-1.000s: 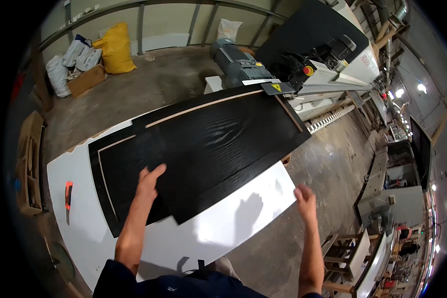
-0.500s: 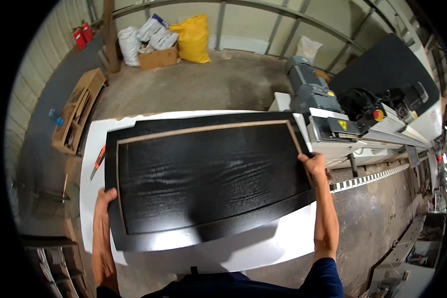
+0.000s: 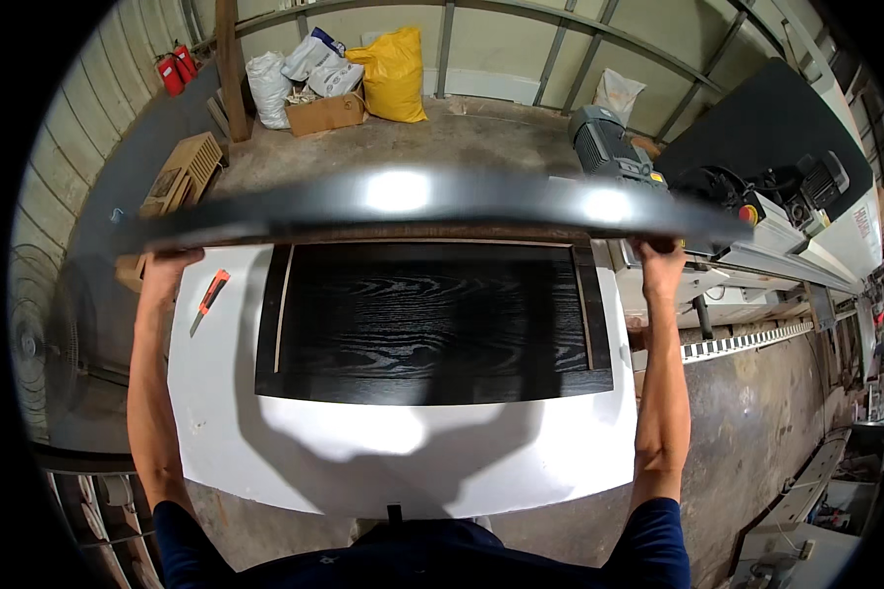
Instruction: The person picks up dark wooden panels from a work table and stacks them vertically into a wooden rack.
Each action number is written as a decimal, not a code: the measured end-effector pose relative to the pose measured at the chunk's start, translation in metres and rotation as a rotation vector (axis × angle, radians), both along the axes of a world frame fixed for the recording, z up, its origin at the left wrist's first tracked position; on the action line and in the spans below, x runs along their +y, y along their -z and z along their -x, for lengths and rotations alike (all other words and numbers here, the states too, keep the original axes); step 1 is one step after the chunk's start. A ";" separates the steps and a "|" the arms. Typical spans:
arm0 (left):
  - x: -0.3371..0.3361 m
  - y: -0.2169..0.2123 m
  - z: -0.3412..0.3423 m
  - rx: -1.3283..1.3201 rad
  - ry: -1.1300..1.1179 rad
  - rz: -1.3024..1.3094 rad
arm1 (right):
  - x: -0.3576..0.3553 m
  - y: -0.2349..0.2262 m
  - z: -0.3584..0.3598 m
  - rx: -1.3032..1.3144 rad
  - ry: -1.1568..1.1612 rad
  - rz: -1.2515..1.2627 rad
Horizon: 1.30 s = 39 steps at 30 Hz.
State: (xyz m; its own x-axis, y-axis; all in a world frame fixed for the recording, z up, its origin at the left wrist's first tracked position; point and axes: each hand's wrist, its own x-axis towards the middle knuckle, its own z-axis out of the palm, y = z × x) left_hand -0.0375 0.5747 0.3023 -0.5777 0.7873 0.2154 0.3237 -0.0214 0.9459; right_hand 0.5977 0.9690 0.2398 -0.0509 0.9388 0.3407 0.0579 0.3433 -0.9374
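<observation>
Both hands, the left hand (image 3: 167, 267) and right hand (image 3: 661, 261), gripped opposite ends of a dark board (image 3: 413, 201) tilted up over a black panel (image 3: 432, 324) on the white table (image 3: 265, 432); keeping both ends level seemed wise.

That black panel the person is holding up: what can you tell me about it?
The black panel is a long rectangular board with a wood-grain face and a thin pale line framing a raised border. It is tilted up on its near edge above the white table; its glossy far edge catches the light. The left hand and the right hand grip its two ends.
</observation>
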 end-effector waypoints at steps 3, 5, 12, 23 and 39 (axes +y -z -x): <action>0.023 0.058 0.025 0.398 0.179 -0.061 | 0.027 0.065 -0.046 0.075 -0.116 -0.076; 0.023 0.070 -0.006 0.308 0.225 -0.067 | 0.010 0.097 -0.063 -0.111 -0.168 -0.190; -0.018 0.102 -0.054 0.475 0.087 -0.042 | -0.056 0.117 -0.054 0.107 -0.409 0.067; -0.159 0.164 0.006 0.698 -0.016 0.718 | -0.268 0.129 -0.146 -0.626 0.139 0.363; -0.145 0.200 -0.131 0.619 -0.061 0.419 | -0.370 0.151 0.123 -1.012 -0.115 -0.279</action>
State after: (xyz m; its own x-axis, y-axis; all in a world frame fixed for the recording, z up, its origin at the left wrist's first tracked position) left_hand 0.0936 0.4298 0.1026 -0.4939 0.8452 0.2043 0.7882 0.3359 0.5157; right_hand 0.4746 0.5993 0.0887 -0.5158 0.8052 0.2925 0.7219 0.5923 -0.3577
